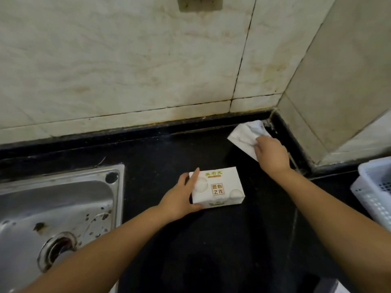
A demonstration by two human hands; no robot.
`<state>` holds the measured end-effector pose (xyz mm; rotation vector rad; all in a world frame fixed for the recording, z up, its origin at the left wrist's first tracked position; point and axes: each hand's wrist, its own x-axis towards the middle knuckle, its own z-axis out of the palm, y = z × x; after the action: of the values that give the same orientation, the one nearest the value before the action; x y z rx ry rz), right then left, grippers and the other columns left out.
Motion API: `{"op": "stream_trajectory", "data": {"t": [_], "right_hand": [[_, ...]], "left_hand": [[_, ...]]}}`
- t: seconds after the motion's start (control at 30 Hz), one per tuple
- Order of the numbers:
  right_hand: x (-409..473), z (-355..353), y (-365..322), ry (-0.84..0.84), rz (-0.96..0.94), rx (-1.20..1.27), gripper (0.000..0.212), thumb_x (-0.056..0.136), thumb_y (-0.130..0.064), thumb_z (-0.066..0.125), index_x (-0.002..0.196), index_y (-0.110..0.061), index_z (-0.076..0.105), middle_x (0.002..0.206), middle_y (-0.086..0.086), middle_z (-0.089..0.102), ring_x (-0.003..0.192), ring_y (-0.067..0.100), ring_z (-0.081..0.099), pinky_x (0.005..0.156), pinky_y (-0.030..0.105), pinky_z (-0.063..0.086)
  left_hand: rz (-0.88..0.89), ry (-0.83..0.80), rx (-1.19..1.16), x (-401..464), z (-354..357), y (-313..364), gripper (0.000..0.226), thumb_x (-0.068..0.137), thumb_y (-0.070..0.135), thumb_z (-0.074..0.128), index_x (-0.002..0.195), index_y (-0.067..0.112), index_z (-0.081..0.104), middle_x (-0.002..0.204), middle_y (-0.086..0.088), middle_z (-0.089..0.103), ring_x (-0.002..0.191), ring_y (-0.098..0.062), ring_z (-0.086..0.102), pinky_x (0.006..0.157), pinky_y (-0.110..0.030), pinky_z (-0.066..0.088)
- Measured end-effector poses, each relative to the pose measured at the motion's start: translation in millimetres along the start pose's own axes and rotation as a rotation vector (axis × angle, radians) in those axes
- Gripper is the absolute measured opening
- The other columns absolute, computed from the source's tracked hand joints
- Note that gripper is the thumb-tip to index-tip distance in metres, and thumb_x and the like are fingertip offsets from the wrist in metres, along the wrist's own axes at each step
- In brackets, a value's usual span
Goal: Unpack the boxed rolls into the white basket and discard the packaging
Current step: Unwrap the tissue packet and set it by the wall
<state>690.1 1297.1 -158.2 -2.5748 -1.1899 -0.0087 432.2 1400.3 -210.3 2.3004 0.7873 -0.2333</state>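
A white box (220,188) with green and brown print lies flat on the black counter (232,240). My left hand (182,197) grips its left end, thumb under the near edge and fingers over the top. My right hand (271,154) rests on a crumpled white piece of packaging (243,135) in the back corner of the counter, fingers closed over it. The white basket (368,193) with perforated walls stands at the right edge, only partly in view. No loose rolls are visible.
A stainless steel sink (53,212) with a stained bottom and a drain sits at the left. Beige tiled walls (127,60) rise behind the counter and form a corner at the right. A small pale object (342,289) shows at the bottom right edge.
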Motion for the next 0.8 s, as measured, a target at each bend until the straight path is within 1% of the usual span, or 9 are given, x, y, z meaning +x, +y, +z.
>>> {"op": "stream_trajectory", "data": {"t": [0.07,0.17,0.3,0.47,0.53,0.6,0.67,0.73,0.8], "right_hand": [[-19,-21,-16,0.065,-0.125,0.063,0.018,0.088,-0.01,0.052,0.07,-0.009,0.052,0.084,0.017,0.063,0.081,0.037,0.058,0.063,0.036,0.04],[-55,-35,-39,0.045,-0.286,0.051,0.012,0.087,-0.013,0.057,0.087,-0.006,0.067,0.089,0.013,0.069,0.085,0.035,0.062,0.076,0.043,0.05],[-102,-20,-56,-0.097,-0.442,-0.007,0.016,0.086,-0.014,0.058,0.098,-0.012,0.069,0.098,0.007,0.069,0.095,0.029,0.063,0.086,0.038,0.044],[-114,-12,-59,-0.168,-0.46,0.037,0.032,0.088,-0.012,0.059,0.119,-0.011,0.063,0.122,0.011,0.061,0.115,0.029,0.056,0.102,0.039,0.04],[-116,-16,-53,-0.094,-0.384,0.116,0.043,0.088,-0.02,0.061,0.13,-0.014,0.055,0.133,0.01,0.053,0.124,0.026,0.049,0.106,0.039,0.039],[-123,-16,-42,-0.08,-0.127,0.273,0.06,0.088,-0.026,0.061,0.142,-0.019,0.036,0.148,0.007,0.036,0.136,0.022,0.036,0.111,0.034,0.032],[-128,-14,-36,-0.311,0.262,0.527,0.076,0.089,-0.032,0.059,0.149,-0.029,0.013,0.153,0.003,0.025,0.139,0.021,0.029,0.11,0.035,0.031],[-133,-5,-33,-0.531,0.457,0.75,0.07,0.092,-0.034,0.054,0.146,-0.04,0.01,0.142,-0.004,0.035,0.127,0.021,0.042,0.097,0.039,0.048],[-125,7,-26,-0.482,0.51,0.86,0.056,0.095,-0.029,0.047,0.142,-0.041,0.018,0.136,-0.004,0.043,0.118,0.021,0.05,0.087,0.037,0.055]], "left_hand": [[-0.018,0.03,-0.104,1,0,3,0.114,0.076,0.041,0.071,0.145,0.03,-0.019,0.157,0.0,0.008,0.132,-0.019,0.039,0.1,-0.03,0.041],[-0.039,0.054,-0.306,-3,3,10,0.108,0.078,0.033,0.07,0.148,0.024,-0.011,0.15,-0.004,0.028,0.132,-0.018,0.039,0.105,-0.03,0.038],[-0.06,0.09,-0.565,-12,9,23,0.069,0.086,0.023,0.06,0.142,0.019,0.02,0.135,-0.004,0.049,0.118,-0.016,0.052,0.092,-0.028,0.047],[-0.099,0.064,-0.681,-23,8,26,0.074,0.085,0.012,0.051,0.148,0.027,0.013,0.132,0.002,0.051,0.115,-0.013,0.052,0.093,-0.028,0.044],[-0.105,0.031,-0.741,-26,8,25,0.073,0.084,0.009,0.048,0.146,0.032,0.017,0.133,0.005,0.051,0.117,-0.012,0.051,0.099,-0.03,0.043],[-0.123,0.022,-0.817,-26,8,28,0.072,0.084,0.003,0.043,0.145,0.034,0.021,0.133,0.007,0.051,0.118,-0.011,0.05,0.103,-0.033,0.042],[-0.131,0.029,-0.895,-23,12,35,0.072,0.08,-0.003,0.04,0.141,0.033,0.028,0.131,0.007,0.052,0.118,-0.011,0.05,0.103,-0.034,0.043],[-0.13,0.033,-0.943,-18,18,48,0.071,0.078,-0.001,0.04,0.14,0.032,0.03,0.131,0.006,0.052,0.119,-0.012,0.049,0.104,-0.036,0.042],[-0.13,0.046,-0.982,-7,24,64,0.069,0.078,0.003,0.043,0.14,0.03,0.029,0.133,0.005,0.051,0.117,-0.01,0.049,0.102,-0.033,0.042]]}}
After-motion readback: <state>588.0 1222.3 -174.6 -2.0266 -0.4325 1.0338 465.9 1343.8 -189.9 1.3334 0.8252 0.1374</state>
